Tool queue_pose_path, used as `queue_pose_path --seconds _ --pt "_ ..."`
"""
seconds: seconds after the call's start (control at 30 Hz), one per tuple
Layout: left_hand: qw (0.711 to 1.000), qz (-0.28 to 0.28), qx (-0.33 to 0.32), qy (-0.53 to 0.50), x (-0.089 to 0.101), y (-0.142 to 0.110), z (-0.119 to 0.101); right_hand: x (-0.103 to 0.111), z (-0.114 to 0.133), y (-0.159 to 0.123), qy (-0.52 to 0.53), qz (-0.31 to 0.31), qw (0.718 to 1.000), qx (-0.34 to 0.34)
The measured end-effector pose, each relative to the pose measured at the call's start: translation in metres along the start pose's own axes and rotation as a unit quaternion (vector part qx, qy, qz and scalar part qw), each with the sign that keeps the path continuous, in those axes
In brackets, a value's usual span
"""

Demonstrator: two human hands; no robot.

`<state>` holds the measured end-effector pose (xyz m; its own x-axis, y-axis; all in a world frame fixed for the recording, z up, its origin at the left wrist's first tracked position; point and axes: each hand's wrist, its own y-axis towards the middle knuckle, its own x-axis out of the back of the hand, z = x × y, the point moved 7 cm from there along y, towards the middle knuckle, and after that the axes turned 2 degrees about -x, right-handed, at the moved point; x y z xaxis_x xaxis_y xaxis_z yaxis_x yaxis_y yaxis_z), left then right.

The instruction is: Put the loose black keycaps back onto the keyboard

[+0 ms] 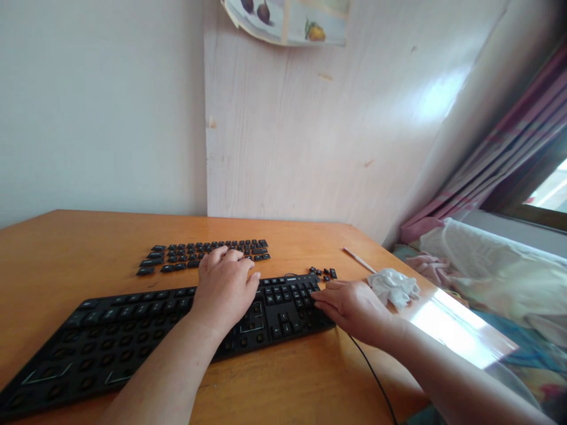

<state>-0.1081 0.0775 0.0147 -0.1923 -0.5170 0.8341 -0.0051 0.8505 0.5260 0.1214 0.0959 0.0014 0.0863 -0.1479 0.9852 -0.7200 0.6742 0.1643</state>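
Fruit picture (296, 20) on pale panel (319, 130); purplish curtain (491, 141) beside window (551, 189); rumpled cloths (482, 260).

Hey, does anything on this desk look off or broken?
The keyboard looks partly stripped: bare sockets fill much of its left and middle, and loose keycaps lie in rows behind it. A small cluster of keycaps sits behind its right end, less neatly. I see no spill or clear breakage.

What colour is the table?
The table is orangey brown; it shows best in the head view.
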Motion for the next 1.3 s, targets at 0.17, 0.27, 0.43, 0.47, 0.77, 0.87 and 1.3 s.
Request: queue_pose_path --seconds 0.17,0.27,0.43,0.47,0.77,0.87,1.3 --pt "1.000 -0.002 0.003 0.000 0.000 0.000 0.000 -0.007 0.011 -0.006 -0.073 0.036 0.996 -0.031" --pt "1.000 0.000 0.002 0.003 0.000 0.000 0.000 -0.009 0.018 -0.008 -0.109 0.069 0.991 -0.039" --pt "1.000 0.007 0.001 0.010 0.000 0.000 -0.001 -0.011 0.022 -0.009 -0.155 0.096 0.982 -0.045" --pt "1.000 0.006 -0.001 0.013 0.000 0.000 -0.001 -0.011 0.022 -0.008 -0.161 0.098 0.981 -0.045" --pt "1.000 -0.010 -0.004 0.013 0.001 0.000 0.000 -0.012 0.028 -0.006 -0.184 0.128 0.973 -0.054" --pt "1.000 -0.008 -0.001 0.003 0.002 0.001 0.000 -0.010 0.026 -0.005 -0.164 0.125 0.976 -0.064" --pt "1.000 -0.003 0.001 -0.006 0.003 0.002 -0.001 0.001 0.011 -0.018 -0.048 0.049 0.993 -0.097"
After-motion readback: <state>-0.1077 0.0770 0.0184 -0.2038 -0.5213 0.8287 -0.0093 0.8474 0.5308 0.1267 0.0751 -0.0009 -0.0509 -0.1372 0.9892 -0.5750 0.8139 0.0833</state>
